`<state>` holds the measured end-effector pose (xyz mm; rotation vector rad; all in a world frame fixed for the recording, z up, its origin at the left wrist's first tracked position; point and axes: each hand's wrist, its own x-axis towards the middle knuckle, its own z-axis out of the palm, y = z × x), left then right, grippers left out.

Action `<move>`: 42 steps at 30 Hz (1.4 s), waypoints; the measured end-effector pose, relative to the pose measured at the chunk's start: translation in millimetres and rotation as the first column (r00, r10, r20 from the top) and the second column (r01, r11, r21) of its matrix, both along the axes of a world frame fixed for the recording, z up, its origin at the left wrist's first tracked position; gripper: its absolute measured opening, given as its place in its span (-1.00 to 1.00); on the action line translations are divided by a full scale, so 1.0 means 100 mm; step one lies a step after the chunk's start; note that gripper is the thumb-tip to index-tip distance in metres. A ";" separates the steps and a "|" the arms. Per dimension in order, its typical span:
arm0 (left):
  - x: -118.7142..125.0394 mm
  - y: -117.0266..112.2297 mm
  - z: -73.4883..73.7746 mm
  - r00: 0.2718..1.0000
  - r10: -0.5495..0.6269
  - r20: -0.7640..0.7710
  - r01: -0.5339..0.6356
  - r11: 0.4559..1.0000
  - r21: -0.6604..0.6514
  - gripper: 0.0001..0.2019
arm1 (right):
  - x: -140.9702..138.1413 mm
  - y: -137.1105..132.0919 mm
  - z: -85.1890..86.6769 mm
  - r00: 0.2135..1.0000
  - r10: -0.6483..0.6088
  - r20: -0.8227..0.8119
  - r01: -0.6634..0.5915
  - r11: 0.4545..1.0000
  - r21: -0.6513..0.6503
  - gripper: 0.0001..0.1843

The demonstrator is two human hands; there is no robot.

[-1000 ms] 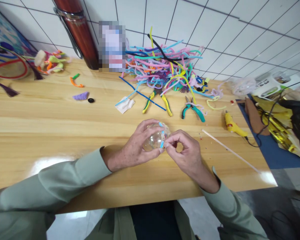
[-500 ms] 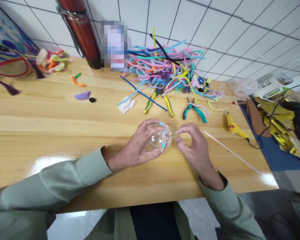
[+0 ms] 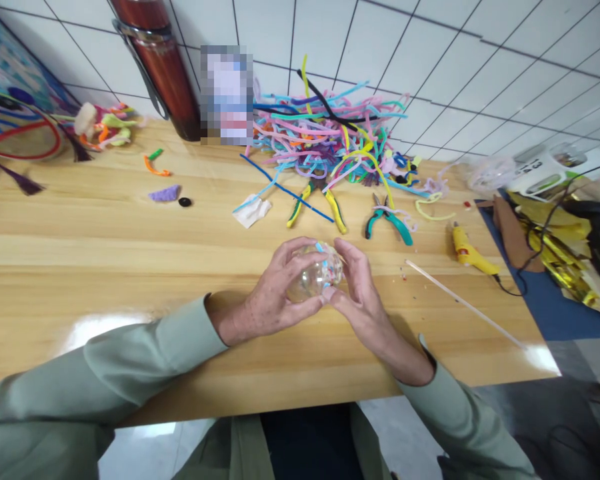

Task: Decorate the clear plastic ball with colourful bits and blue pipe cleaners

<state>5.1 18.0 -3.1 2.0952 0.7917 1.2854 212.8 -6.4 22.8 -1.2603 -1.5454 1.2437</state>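
Observation:
A clear, rounded ball [image 3: 307, 281] lies on its side low over the table, with a beaded-looking band and light blue patches at its right end. My left hand [image 3: 275, 290] is wrapped round its left part, thumb below and fingers over the top. From the right, my right hand [image 3: 363, 293] curves its thumb and fingers about the decorated end, partly hiding it. Small specks lie on the wood to the right of that hand. Beyond the ball are yellow-green-handled pliers [image 3: 339, 212] and teal-handled pliers [image 3: 400, 229].
Colourful pipe cleaners [image 3: 325, 130] are heaped against the tiled wall. A yellow glue gun [image 3: 473, 253] and a clear glue stick [image 3: 463, 302] lie at right. Toward the back left stand a red-brown thermos [image 3: 167, 80] and, closer, a purple piece [image 3: 165, 193] beside a black disc [image 3: 185, 202].
My right hand has moved left from a pinch just off the ball's end and now holds that end. Specks now show on the table where it was. My left hand stays put.

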 end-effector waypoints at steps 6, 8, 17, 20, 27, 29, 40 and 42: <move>0.00 0.01 0.00 1.000 0.005 -0.001 -0.005 1.000 0.026 -0.38 | -0.02 0.02 -0.02 0.999 -0.028 -0.045 0.025 0.998 -0.061 -0.18; 0.00 0.01 0.00 1.000 0.004 -0.006 -0.004 1.000 0.031 -0.37 | -0.02 0.03 -0.03 0.997 -0.038 -0.066 0.033 0.997 -0.076 -0.20; -0.01 0.01 -0.02 1.000 0.003 -0.019 -0.003 1.000 0.025 -0.36 | -0.02 0.06 -0.09 0.984 -0.034 -0.177 0.017 0.995 -0.100 -0.21; -0.01 0.01 -0.02 1.000 0.005 -0.023 -0.004 1.000 0.020 -0.36 | -0.02 0.06 -0.09 0.981 -0.032 -0.193 0.012 0.995 -0.103 -0.23; -0.01 0.02 -0.02 1.000 0.003 -0.018 -0.003 1.000 0.029 -0.36 | -0.02 0.08 -0.10 0.976 -0.023 -0.216 0.001 0.995 -0.102 -0.23; 0.00 0.02 -0.02 1.000 0.005 -0.011 -0.005 0.999 0.034 -0.36 | -0.02 0.09 -0.10 0.976 -0.025 -0.215 0.001 0.993 -0.114 -0.23; -0.01 0.02 -0.03 1.000 -0.004 -0.009 0.004 1.000 0.020 -0.35 | -0.02 0.08 -0.10 0.975 -0.023 -0.219 -0.003 0.993 -0.119 -0.23; -0.01 0.02 -0.03 1.000 -0.005 -0.011 0.006 1.000 0.018 -0.35 | -0.03 0.07 -0.10 0.976 -0.024 -0.219 -0.003 0.993 -0.121 -0.23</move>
